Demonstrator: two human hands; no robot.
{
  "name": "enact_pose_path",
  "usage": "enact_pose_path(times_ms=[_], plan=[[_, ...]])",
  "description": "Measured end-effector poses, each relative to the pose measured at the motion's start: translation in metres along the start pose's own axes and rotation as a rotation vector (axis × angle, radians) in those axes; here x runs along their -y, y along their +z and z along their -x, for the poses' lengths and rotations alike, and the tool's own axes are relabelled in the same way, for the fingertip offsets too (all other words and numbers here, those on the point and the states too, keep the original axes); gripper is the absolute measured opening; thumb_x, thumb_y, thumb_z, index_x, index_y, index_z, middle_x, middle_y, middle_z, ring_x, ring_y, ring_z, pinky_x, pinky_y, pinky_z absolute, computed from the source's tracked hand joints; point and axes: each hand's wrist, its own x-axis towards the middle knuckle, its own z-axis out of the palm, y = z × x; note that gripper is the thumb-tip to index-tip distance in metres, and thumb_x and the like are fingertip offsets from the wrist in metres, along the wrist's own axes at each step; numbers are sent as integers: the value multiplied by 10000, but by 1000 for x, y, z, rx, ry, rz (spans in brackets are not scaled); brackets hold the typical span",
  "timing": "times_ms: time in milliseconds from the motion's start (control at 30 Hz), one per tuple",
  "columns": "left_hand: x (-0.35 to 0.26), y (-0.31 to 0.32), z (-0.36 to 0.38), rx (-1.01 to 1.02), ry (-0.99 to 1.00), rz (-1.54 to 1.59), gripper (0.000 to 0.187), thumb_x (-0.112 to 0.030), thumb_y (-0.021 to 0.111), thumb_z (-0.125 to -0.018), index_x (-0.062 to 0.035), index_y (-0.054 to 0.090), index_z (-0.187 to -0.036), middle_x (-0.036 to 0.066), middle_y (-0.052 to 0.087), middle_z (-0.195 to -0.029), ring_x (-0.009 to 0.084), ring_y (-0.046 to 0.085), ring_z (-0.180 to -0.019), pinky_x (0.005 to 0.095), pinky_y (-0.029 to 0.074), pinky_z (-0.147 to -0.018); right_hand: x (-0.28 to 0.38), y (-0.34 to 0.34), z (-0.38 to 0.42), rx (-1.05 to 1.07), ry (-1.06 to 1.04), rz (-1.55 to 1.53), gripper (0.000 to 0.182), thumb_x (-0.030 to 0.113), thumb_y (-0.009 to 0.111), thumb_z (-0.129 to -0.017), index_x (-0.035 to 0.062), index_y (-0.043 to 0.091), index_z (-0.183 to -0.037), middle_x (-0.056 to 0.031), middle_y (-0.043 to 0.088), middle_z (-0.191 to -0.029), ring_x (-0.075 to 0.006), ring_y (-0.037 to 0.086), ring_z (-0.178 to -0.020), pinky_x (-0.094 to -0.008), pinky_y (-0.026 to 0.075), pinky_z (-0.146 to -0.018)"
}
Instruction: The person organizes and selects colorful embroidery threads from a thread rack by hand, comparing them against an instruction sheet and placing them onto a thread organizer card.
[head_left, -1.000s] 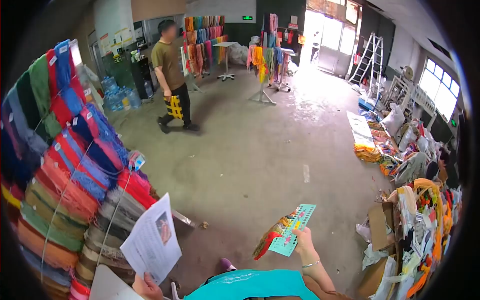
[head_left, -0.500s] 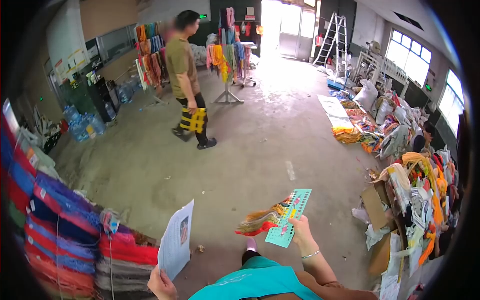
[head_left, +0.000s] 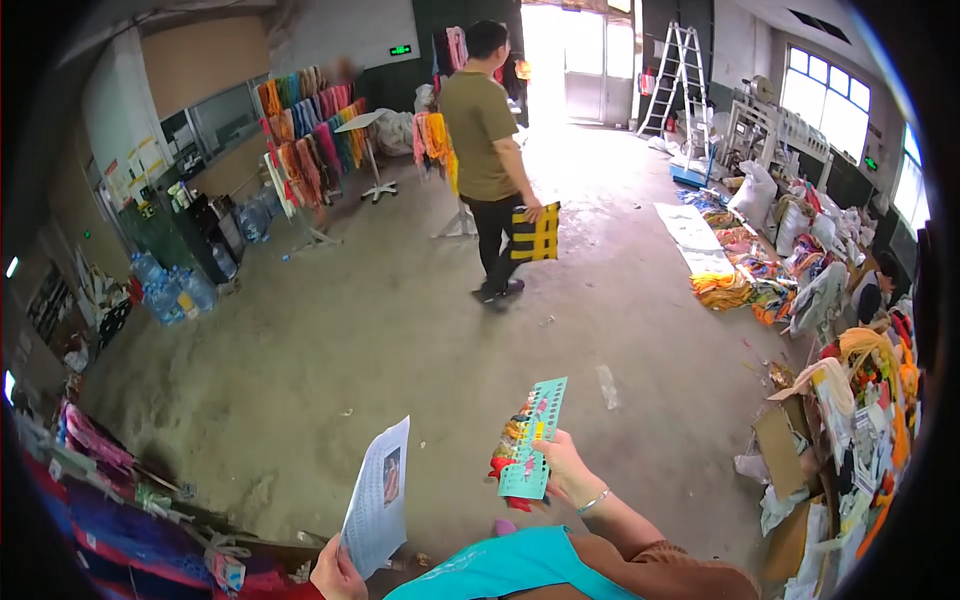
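Note:
My left hand [head_left: 338, 572] grips the lower edge of a white printed sheet [head_left: 375, 500] that bears a small picture. The sheet stands nearly upright at the lower middle of the head view. To its right, my right hand [head_left: 565, 470] is closed on a turquoise thread card [head_left: 535, 440] with a row of holes along its edge. Threads [head_left: 508, 450] in red, yellow, brown and other colours hang from the card's left side. A silver bracelet [head_left: 592, 501] circles my right wrist.
A person [head_left: 485, 130] carrying a yellow-and-black bag [head_left: 536, 232] walks ahead. Yarn racks [head_left: 315, 150] and water bottles [head_left: 180, 294] stand left, bundled yarn [head_left: 150, 555] lower left. Yarn heaps [head_left: 870, 400] and cardboard [head_left: 778, 440] line the right. A ladder [head_left: 675, 85] stands near the bright doorway.
The other person has walked rightward across the view. The thread card has shifted left and turned, its threads now hanging closer to it. The bundled yarn at left has dropped lower in view.

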Motion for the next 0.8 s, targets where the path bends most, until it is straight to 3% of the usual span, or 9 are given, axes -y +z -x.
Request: enact_pose_path(times_ms=[100, 200, 533, 567, 633, 800], plan=[[-5, 14, -17, 34, -40, -25, 200, -93, 578, -925, -45, 663, -1100, 201, 688, -959, 362, 677, -900, 398, 532, -771, 16, 13, -25, 19, 41, -36, 356, -107, 479, -846, -81, 546, -1195, -184, 649, -1144, -286, 662, -995, -427, 543, -879], [-2, 32, -24, 45, -48, -31, 199, -98, 578, -926, -52, 665, -1099, 193, 689, -957, 361, 678, -889, 395, 534, -761, 12, 5, -49, -33, 2, 121, 336, -91, 511, -846, -51, 587, -1171, -138, 671, -1110, -230, 657, -971, -386, 527, -858], [21, 71, -62, 149, 20, -116, 212, -136, 598, -917, -86, 669, -1110, 169, 688, -1012, 350, 678, -901, 414, 542, -781, 14, -22, -72, -113, -63, 53, 325, -94, 515, -824, -63, 603, -1136, -139, 680, -1096, -238, 668, -962, -373, 535, -838], [22, 75, -68, 144, 20, -113, 212, -136, 598, -917, -86, 669, -1110, 169, 688, -1012, 350, 678, -901, 414, 542, -781, 15, -27, -73, -112, -76, 36, 328, -98, 508, -827, -62, 598, -1141, -137, 679, -1091, -236, 668, -961, -370, 534, -838], [8, 81, -87, -52, 235, 67, 148, -38, 532, -922, -9, 645, -1013, 179, 650, -813, 358, 640, -707, 411, 484, -628, 20, -27, -74, -120, -99, 15, 327, -103, 500, -829, -66, 591, -1141, -137, 676, -1085, -236, 668, -955, -367, 537, -837], [17, 88, -101, -68, 217, 69, 157, -34, 535, -919, -17, 650, -1024, 177, 674, -854, 357, 661, -743, 399, 505, -661, 31, -9, -77, -105, -102, 14, 324, -104, 499, -812, -84, 599, -1120, -155, 681, -1084, -264, 677, -946, -395, 543, -832]])
